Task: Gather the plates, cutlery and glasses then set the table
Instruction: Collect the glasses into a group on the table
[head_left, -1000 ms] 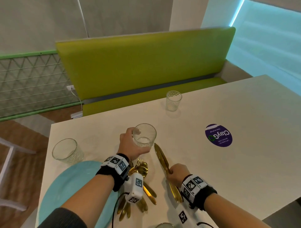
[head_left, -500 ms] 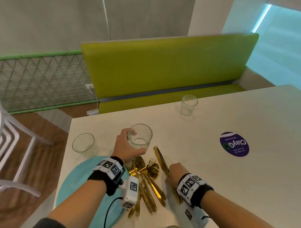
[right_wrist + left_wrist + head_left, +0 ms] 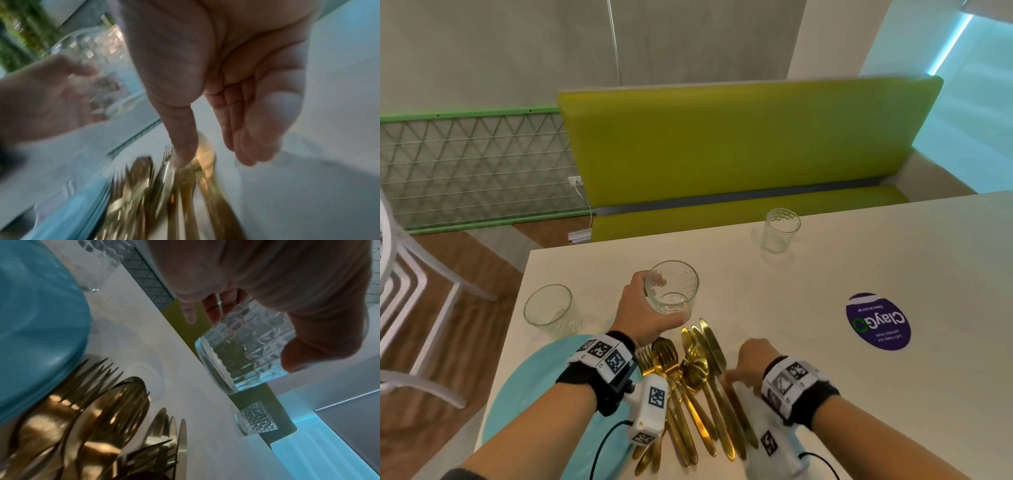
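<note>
White table (image 3: 825, 274), L hand (image 3: 643, 313) grip round glass (image 3: 673, 287), above cutlery (image 3: 695, 387)

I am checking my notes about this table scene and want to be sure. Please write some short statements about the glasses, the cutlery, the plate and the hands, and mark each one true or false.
1. The left hand grips a glass. True.
2. Three glasses are on or above the table. True: the held one, one by the left edge and one near the bench.
3. The cutlery is silver. False: it is gold coloured.
4. The right hand holds a glass. False: its fingers reach to the cutlery; it holds no glass.
5. The plate is blue and lies left of the cutlery. True.
6. The purple sticker lies under the plate. False: it is on bare table, to the right.
</note>
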A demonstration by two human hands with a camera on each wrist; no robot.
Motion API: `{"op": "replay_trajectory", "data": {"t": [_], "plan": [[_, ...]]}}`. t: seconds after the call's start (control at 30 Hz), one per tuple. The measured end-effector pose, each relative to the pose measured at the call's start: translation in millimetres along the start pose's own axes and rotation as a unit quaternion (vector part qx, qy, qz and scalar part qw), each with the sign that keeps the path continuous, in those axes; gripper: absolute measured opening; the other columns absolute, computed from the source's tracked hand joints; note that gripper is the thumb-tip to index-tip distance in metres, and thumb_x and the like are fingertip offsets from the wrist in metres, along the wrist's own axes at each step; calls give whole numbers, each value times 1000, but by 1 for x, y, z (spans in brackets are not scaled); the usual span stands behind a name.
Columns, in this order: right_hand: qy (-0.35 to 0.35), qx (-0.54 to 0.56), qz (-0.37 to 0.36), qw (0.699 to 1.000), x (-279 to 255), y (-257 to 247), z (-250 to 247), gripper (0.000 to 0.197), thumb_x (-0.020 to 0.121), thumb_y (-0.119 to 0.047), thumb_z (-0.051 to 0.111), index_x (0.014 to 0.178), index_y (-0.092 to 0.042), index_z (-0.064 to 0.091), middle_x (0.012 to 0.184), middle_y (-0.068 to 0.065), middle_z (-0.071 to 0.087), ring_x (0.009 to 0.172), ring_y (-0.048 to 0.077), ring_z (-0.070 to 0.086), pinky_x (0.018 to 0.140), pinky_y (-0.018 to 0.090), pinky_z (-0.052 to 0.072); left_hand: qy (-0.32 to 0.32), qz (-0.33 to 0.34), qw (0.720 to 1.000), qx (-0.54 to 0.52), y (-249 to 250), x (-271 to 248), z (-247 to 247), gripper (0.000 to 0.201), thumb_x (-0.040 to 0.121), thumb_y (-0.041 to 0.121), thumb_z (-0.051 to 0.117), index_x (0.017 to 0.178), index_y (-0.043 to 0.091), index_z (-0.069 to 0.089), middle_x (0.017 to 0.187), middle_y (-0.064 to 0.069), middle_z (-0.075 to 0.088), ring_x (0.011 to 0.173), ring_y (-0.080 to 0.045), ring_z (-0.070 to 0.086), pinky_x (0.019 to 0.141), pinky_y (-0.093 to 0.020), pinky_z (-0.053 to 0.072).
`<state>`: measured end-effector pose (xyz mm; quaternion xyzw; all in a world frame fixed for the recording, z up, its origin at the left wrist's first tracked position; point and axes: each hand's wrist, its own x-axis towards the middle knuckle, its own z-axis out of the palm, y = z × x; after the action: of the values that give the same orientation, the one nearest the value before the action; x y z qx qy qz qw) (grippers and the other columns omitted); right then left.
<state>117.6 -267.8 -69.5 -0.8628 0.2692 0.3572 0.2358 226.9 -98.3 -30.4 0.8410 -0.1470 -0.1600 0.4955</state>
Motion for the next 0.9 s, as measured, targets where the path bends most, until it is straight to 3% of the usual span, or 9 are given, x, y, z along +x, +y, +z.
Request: {"op": "replay_trajectory", "data": {"t": [0.1, 0.2, 0.27, 0.33, 0.5, 0.6, 0.8, 0.9], "plan": [[36, 65, 24, 997, 22, 11, -51, 39, 81, -47, 66, 86, -9, 64, 84, 3, 65, 65, 15, 59, 70, 26, 50, 6, 16, 1000, -20, 6, 7, 1, 88, 30, 51, 71, 109, 26, 40, 115, -1, 52, 107, -17, 48, 84, -24, 38], [136, 101, 68, 983, 51, 29, -107, 57, 81, -51, 63, 107, 0, 62, 114, 13, 65, 103, 28, 63, 81, 29, 47, 11, 35, 998, -58, 13, 12, -1, 89, 30, 49, 71, 109, 22, 42, 106, 8, 51, 96, -5, 49, 75, -11, 36], [223, 184, 80, 954, 66, 43, -137, 65, 81, -43, 68, 128, -2, 50, 132, 15, 54, 120, 30, 53, 89, 31, 43, 15, 37, 996, -74, 14, 16, -3, 88, 32, 45, 74, 111, 20, 42, 103, 15, 50, 95, 4, 47, 74, -7, 34], [266, 269, 83, 922, 81, 52, -157, 77, 78, -32, 74, 138, -2, 36, 139, 18, 47, 126, 33, 47, 95, 36, 41, 21, 35, 996, -81, 11, 19, -5, 84, 37, 36, 79, 111, 20, 42, 103, 16, 50, 96, 3, 47, 74, -6, 35], [279, 334, 89, 896, 126, 61, -166, 96, 70, -26, 81, 144, -8, 22, 139, 20, 45, 128, 37, 44, 100, 43, 39, 36, 34, 996, -75, 0, 25, -11, 71, 34, 46, 72, 97, 33, 43, 105, 13, 52, 96, 0, 47, 76, -11, 36], [293, 358, 71, 884, 150, 59, -164, 103, 63, -31, 84, 143, -12, 23, 139, 17, 48, 129, 36, 43, 106, 45, 38, 65, 12, 994, -83, -9, 33, -14, 68, 34, 45, 72, 95, 34, 43, 104, 12, 53, 98, -8, 50, 77, -14, 38], [350, 393, 27, 850, 171, 57, -157, 88, 64, -22, 83, 138, -16, 34, 134, 13, 50, 128, 32, 43, 105, 38, 35, 126, -40, 985, -107, -25, 52, -13, 61, 41, 32, 79, 90, 34, 43, 103, 7, 55, 102, -18, 52, 78, -21, 42], [365, 373, 14, 853, 173, 54, -156, 79, 69, -21, 80, 136, -12, 39, 133, 12, 52, 128, 32, 42, 106, 38, 34, 149, -77, 982, -92, -34, 60, -12, 61, 48, 29, 77, 99, 28, 44, 107, 1, 55, 103, -18, 52, 84, -26, 38]]}}
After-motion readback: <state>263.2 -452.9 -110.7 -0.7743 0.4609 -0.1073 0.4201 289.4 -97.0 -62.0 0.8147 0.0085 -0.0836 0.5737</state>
